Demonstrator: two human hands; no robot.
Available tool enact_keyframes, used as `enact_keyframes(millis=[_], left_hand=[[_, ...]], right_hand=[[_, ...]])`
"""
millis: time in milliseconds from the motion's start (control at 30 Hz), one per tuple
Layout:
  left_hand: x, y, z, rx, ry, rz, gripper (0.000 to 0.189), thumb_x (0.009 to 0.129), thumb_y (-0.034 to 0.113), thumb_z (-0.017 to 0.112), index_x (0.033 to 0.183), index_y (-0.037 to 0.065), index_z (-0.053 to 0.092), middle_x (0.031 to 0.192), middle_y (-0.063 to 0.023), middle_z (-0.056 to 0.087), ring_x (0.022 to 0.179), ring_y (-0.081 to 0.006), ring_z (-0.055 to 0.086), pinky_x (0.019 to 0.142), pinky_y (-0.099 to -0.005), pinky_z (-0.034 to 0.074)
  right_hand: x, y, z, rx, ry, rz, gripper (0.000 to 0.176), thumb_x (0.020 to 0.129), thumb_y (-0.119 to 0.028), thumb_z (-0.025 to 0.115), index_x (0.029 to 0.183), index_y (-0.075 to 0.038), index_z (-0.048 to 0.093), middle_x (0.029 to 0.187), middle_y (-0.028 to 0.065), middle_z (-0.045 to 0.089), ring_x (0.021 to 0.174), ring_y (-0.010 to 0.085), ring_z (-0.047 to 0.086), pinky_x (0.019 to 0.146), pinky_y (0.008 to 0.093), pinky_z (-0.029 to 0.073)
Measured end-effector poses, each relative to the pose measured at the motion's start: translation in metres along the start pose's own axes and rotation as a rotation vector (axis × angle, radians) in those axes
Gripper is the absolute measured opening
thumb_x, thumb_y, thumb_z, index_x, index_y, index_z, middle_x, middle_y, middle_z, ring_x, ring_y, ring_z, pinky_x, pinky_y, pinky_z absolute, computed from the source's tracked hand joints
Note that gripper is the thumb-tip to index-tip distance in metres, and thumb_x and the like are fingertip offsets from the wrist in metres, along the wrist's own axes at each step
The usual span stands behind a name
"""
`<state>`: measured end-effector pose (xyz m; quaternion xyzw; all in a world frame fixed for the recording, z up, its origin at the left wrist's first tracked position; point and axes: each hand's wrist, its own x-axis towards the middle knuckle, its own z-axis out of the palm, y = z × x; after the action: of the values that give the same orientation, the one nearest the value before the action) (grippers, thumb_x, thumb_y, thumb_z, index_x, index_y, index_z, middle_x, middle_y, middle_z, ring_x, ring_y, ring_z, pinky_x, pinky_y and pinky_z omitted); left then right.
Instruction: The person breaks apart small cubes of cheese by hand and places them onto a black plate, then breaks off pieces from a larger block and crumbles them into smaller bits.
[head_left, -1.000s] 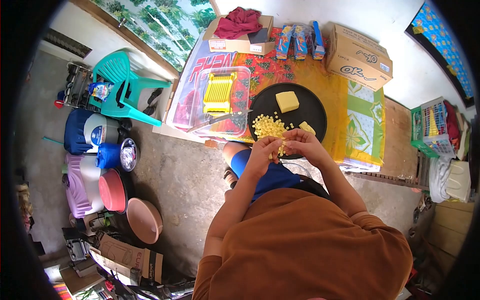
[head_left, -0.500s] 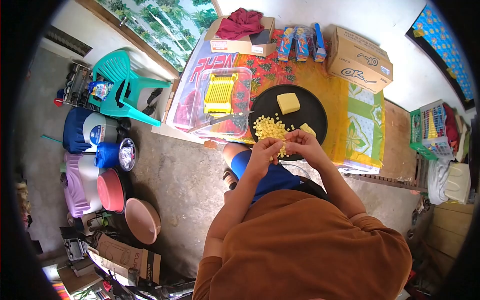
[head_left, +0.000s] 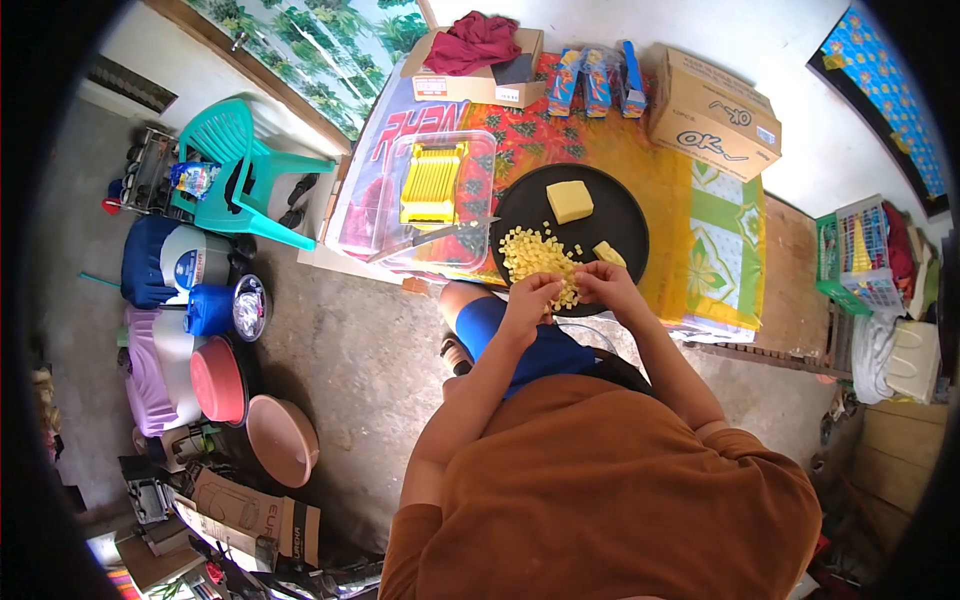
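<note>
A round black tray (head_left: 625, 215) holds a pale yellow block (head_left: 569, 201), a smaller yellow piece (head_left: 608, 254) and a heap of small yellow cubes (head_left: 532, 252). My left hand (head_left: 535, 297) is over the near edge of the heap, fingers pinched together. Beside it, at the heap's right side, my right hand (head_left: 607, 284) has its fingers bent together, near the smaller piece. What either hand holds is too small to make out. Left of the tray, a clear plastic container (head_left: 480, 165) holds a yellow slicer (head_left: 433, 185), and a knife (head_left: 425, 241) lies across its near side.
Behind the tray stand blue boxes (head_left: 597, 84) and a cardboard carton (head_left: 712, 115). An open box (head_left: 468, 88) with a dark red cloth is at the back left. A green chair (head_left: 240, 180) and basins (head_left: 283, 440) are on the floor at left.
My hands have moved apart slightly; before, their fingertips were close together over the cubes. The whole view has shifted a little.
</note>
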<state>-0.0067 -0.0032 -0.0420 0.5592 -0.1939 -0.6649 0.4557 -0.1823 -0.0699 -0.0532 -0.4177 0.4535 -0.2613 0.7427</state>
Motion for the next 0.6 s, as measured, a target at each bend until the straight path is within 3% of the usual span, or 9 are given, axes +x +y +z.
enact_keyframes(millis=[167, 267, 467, 500, 600], left_hand=[[0.004, -0.007, 0.003, 0.096, 0.067, 0.023, 0.019, 0.087, 0.019, 0.064, 0.101, 0.006, 0.064, 0.077, 0.0005, 0.058, 0.062, -0.0065, 0.053, 0.042, -0.0200, 0.039], [0.004, -0.006, 0.001, 0.099, 0.071, -0.007, 0.020, 0.087, 0.022, 0.064, 0.100, 0.007, 0.065, 0.076, 0.0010, 0.057, 0.063, -0.0063, 0.053, 0.042, -0.0202, 0.039], [-0.002, -0.001, 0.000, 0.075, 0.059, 0.035, 0.024, 0.088, 0.023, 0.065, 0.103, 0.004, 0.064, 0.075, 0.0010, 0.056, 0.057, -0.0057, 0.050, 0.043, -0.0191, 0.039], [-0.003, 0.000, 0.000, 0.069, 0.047, 0.057, 0.025, 0.088, 0.022, 0.066, 0.104, 0.003, 0.064, 0.075, 0.0006, 0.056, 0.054, -0.0054, 0.049, 0.043, -0.0185, 0.039], [-0.009, 0.006, 0.002, 0.096, 0.025, 0.175, 0.028, 0.088, 0.021, 0.066, 0.108, 0.002, 0.063, 0.076, 0.0007, 0.056, 0.054, -0.0044, 0.047, 0.044, -0.0178, 0.038]], right_hand=[[0.004, 0.011, -0.009, -0.208, 0.020, -0.010, 0.029, 0.089, -0.026, 0.066, 0.102, 0.000, 0.065, 0.077, 0.0005, 0.062, 0.065, 0.0069, 0.059, 0.060, 0.0205, 0.050], [0.009, 0.013, -0.013, -0.268, 0.000, 0.034, 0.032, 0.091, -0.027, 0.063, 0.107, 0.001, 0.064, 0.082, 0.0013, 0.062, 0.068, 0.0071, 0.059, 0.062, 0.0212, 0.050], [-0.009, -0.019, -0.002, 0.325, -0.152, 0.158, 0.030, 0.095, -0.016, 0.055, 0.119, 0.002, 0.056, 0.101, 0.0116, 0.064, 0.090, 0.0181, 0.065, 0.079, 0.0299, 0.055], [-0.010, -0.022, -0.003, 0.331, -0.192, 0.156, 0.031, 0.095, -0.012, 0.054, 0.123, 0.001, 0.051, 0.105, 0.0144, 0.064, 0.094, 0.0207, 0.066, 0.083, 0.0325, 0.056], [-0.014, -0.030, 0.004, 0.328, -0.189, 0.137, 0.030, 0.094, -0.011, 0.056, 0.122, -0.001, 0.052, 0.104, 0.0116, 0.065, 0.093, 0.0190, 0.066, 0.078, 0.0293, 0.056]])
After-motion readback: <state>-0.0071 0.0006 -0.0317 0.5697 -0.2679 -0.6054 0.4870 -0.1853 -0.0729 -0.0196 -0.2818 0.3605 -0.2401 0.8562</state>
